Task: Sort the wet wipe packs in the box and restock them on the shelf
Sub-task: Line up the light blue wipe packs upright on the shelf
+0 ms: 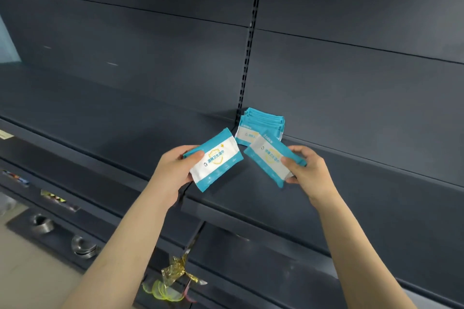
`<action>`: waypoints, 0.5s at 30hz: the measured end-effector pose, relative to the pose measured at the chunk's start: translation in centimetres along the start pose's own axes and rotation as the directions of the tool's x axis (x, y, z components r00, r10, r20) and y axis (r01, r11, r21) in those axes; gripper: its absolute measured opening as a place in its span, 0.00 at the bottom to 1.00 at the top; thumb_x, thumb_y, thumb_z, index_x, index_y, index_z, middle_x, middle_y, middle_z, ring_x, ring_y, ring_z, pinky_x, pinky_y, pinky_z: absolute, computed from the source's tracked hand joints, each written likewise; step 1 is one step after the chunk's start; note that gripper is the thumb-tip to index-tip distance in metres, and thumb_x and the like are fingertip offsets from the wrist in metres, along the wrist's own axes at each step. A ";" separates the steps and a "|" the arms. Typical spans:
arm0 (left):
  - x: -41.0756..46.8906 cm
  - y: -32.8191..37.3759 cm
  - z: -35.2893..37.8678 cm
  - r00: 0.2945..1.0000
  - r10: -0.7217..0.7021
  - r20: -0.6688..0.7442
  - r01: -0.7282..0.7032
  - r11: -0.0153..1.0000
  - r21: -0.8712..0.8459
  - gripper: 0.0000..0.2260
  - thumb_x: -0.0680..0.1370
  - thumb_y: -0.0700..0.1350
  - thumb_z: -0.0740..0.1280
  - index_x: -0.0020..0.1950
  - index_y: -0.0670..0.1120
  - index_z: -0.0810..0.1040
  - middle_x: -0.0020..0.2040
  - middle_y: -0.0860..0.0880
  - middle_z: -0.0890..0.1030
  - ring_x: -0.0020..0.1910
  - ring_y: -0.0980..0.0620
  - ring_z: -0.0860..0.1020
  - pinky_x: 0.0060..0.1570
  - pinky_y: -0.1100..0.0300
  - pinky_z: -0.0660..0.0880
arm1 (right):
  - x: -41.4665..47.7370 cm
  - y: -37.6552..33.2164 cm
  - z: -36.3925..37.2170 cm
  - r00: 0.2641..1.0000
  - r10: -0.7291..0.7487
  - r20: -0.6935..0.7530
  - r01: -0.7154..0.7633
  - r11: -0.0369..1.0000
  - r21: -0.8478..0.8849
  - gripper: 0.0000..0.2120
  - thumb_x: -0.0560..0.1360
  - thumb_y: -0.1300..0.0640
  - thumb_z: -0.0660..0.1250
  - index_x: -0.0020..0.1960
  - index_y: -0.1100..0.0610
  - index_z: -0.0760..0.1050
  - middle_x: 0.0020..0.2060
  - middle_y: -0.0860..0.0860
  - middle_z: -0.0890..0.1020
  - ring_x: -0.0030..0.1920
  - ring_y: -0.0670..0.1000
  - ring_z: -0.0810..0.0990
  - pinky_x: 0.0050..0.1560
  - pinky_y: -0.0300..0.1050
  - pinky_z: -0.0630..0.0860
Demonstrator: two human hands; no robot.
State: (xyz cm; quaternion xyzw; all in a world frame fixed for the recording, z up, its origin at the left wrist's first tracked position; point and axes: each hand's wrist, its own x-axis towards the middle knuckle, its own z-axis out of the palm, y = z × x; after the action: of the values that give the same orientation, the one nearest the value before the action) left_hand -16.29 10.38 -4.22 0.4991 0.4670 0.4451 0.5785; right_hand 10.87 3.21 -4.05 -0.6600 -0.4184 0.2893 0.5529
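Two wet wipe packs, teal and white, are held above the dark shelf (113,118): the left hand (175,170) grips the left-hand pack (217,159) by its end, thumb across the printed face, and the right hand (305,170) pinches the right-hand pack (268,158) by its end, thumb on top. One row of matching packs (262,121) stands on the shelf against the back panel, at the foot of the slotted upright (251,32), its front partly hidden by the right-hand pack. Lower shelves carry metal bowls (82,246), crumpled gold foil (175,269) and yellow-green discs (163,291), well apart from both hands.
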 end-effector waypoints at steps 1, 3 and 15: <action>0.8 0.0 -0.1 1.000 0.012 -0.001 -0.012 0.999 0.053 0.07 0.77 0.46 0.72 0.53 0.55 0.79 0.48 0.55 0.85 0.48 0.56 0.83 0.42 0.54 0.83 | 1.0 0.3 0.3 1.000 -0.018 0.001 0.018 0.999 -0.032 0.09 0.78 0.60 0.68 0.57 0.51 0.77 0.55 0.51 0.82 0.48 0.48 0.84 0.36 0.41 0.81; 2.5 -0.1 -0.5 0.998 0.052 0.031 -0.056 0.987 0.147 0.07 0.78 0.46 0.71 0.54 0.56 0.80 0.50 0.55 0.84 0.52 0.55 0.81 0.50 0.51 0.81 | 3.0 0.7 0.9 0.999 -0.048 0.001 0.048 0.993 -0.111 0.11 0.80 0.60 0.66 0.61 0.52 0.77 0.57 0.52 0.81 0.51 0.50 0.83 0.39 0.44 0.83; 12.3 0.0 1.4 0.891 0.155 0.427 -0.343 0.845 0.410 0.07 0.78 0.45 0.70 0.51 0.58 0.81 0.46 0.63 0.82 0.49 0.68 0.79 0.35 0.69 0.75 | 10.0 2.3 4.6 0.970 -0.133 -0.204 0.063 0.946 -0.318 0.06 0.77 0.57 0.69 0.53 0.49 0.81 0.37 0.51 0.82 0.39 0.53 0.83 0.42 0.44 0.80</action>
State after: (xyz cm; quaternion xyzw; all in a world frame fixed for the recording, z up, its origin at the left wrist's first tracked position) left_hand -12.86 22.22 -5.30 0.7588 0.3711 0.2850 0.4530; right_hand 12.37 14.06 -6.53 -0.7448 -0.4266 0.1164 0.4998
